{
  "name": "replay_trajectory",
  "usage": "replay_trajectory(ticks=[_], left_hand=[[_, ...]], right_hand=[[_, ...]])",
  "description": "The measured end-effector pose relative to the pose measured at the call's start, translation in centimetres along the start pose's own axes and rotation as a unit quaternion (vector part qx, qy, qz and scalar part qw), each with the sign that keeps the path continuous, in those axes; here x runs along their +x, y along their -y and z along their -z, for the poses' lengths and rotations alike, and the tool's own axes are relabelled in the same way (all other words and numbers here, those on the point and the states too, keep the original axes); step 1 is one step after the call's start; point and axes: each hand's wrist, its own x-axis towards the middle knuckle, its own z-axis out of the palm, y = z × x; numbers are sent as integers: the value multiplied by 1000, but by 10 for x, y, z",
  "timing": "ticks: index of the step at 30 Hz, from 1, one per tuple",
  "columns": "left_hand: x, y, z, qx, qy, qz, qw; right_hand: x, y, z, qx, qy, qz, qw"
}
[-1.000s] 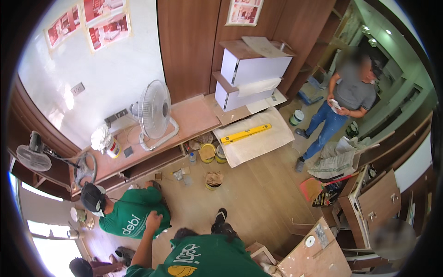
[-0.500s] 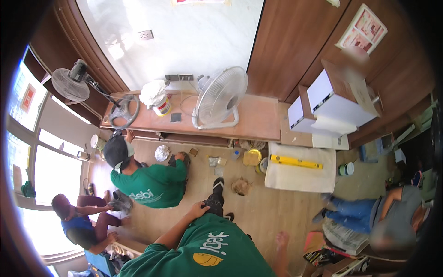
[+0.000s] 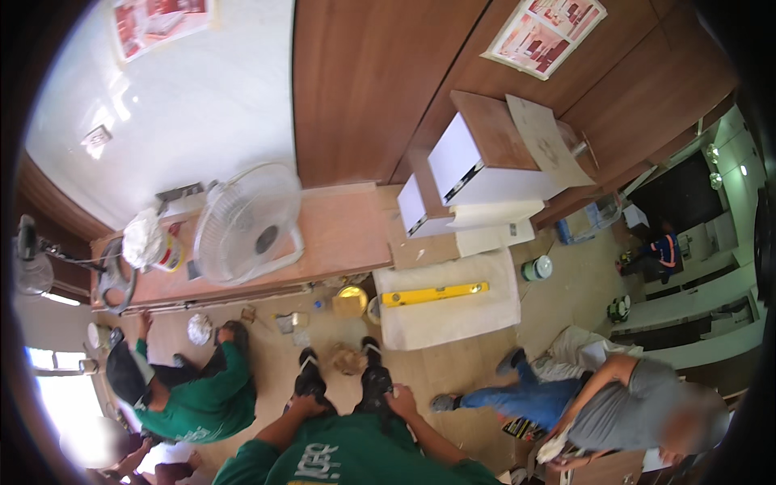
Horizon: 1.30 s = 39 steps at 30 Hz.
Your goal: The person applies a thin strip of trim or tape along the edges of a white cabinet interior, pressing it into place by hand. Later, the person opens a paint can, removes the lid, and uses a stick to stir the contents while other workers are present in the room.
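Across the back, wood panels point(image 3: 364, 89): tall and brown, rising behind the work area beside a pale wall.
Tabletop point(image 3: 347, 234): long and reddish, running along that wall, with a white-wrapped tub point(image 3: 144, 238) near its left end.
Person in grey point(image 3: 656, 404): bent over at the right, pale cloth point(image 3: 554, 446) at one hand.
Person in green point(image 3: 202, 404): low to the floor at the left, one arm reaching toward the tabletop's front.
Drawer boxes point(image 3: 461, 158): white with brown tops, stacked against the panels.
Pale sheet point(image 3: 453, 327): spread just in front of the tabletop, a yellow level point(image 3: 435, 294) lying across it.
Fan point(image 3: 250, 222): round and tilted on the tabletop.
Dark trousers point(image 3: 375, 388): on the wearer's own legs, at lower centre, touched by both hands.
Brown paper point(image 3: 347, 361): crumpled, between the wearer's shoes, apart from the hands.
Left hand point(image 3: 305, 406): laid over the left leg, fingers loosely bent, no object seen in it.
Right hand point(image 3: 402, 402): on the right leg, partly curled; whether it holds something small, I cannot tell. The step looks like a pause with hands resting; any reach would call for lifting them clear first.
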Motion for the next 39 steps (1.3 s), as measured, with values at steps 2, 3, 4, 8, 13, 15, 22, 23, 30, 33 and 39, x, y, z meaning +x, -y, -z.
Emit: replay_trajectory(ticks=[2, 3, 4, 8, 13, 15, 22, 23, 30, 33, 39], left_hand=[[10, -13, -15, -28, 4, 78, 997], [20, -21, -24, -27, 30, 133, 990], [24, -35, -26, -55, 33, 166, 984], [19, -61, -69, -141, 85, 311, 936], [54, -71, -124, -179, -37, 378, 908], [66, -76, -124, -198, -133, 397, 886], [97, -77, -110, -188, -240, 410, 859], [96, -75, -113, -194, -244, 411, 857], [93, -66, -130, -190, -230, 427, 854], [99, -64, -125, -184, -236, 409, 862], [100, -66, -120, -179, -228, 407, 866]], right_hand=[[42, -2, -1, -18, 49, 60, 997], [61, -13, 3, -45, 83, 65, 993], [88, -20, -3, -65, 119, 77, 988], [185, -37, -37, -65, 281, 21, 957], [316, -49, -86, 8, 259, -25, 965], [351, -32, -108, 3, 217, -10, 976], [440, -42, -188, -44, 84, 114, 989], [448, -38, -197, -54, 61, 133, 988], [472, 4, -226, -296, 55, 285, 910], [490, -16, -236, -338, -7, 302, 891], [493, -26, -235, -210, 28, 235, 949]])
